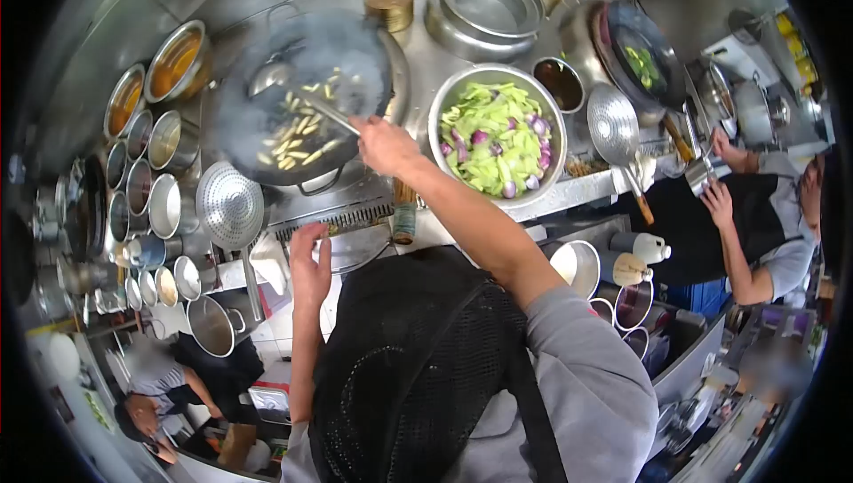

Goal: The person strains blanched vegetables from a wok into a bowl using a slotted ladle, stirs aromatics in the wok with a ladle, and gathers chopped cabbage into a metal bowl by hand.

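Note:
My right hand [387,146] is wrapped around the handle of a ladle [330,113], whose bowl rests inside a smoking wok [244,110]. Pale yellow strips [298,138] lie scattered on the wok's dark surface, partly veiled by smoke. In front of the wok, by the counter edge, my left hand [310,263] is raised with thumb and fingers apart, holding nothing. A perforated skimmer [230,205] lies to the left of it. Right of the wok stands a steel bowl [434,127] heaped with cut green vegetable and purple onion pieces [498,132].
Several metal containers [164,205] line the left side, near bowls of orange liquid [175,60]. A large pot [491,3] and a tin [389,1] stand at the back. On the right are another skimmer [613,119], a second wok [640,61] and a co-worker [773,207].

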Tool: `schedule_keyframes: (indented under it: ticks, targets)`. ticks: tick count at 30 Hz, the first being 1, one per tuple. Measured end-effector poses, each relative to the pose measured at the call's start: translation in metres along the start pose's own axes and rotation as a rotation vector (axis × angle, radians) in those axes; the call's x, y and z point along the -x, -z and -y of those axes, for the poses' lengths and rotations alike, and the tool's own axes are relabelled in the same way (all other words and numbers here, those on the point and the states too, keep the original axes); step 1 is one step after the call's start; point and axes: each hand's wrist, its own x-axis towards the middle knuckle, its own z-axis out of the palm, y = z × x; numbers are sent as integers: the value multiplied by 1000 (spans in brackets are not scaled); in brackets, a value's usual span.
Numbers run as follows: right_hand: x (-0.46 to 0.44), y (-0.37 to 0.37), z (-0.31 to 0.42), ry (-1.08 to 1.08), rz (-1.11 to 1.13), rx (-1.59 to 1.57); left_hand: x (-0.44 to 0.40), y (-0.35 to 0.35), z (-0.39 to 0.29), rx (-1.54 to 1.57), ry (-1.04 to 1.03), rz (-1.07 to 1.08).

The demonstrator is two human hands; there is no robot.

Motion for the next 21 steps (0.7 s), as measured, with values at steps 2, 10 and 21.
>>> schedule_keyframes:
  ticks: [2,10,21]
  targets:
    - [17,-1,-11,20,2,-6,-17,-6,0,-98,-62,-23]
    - [65,25,-52,90,93,177,-64,-37,19,-379,-251,-48]
    - [128,132,-74,108,-18,359,-60,-51,25,-429,-154,-53]
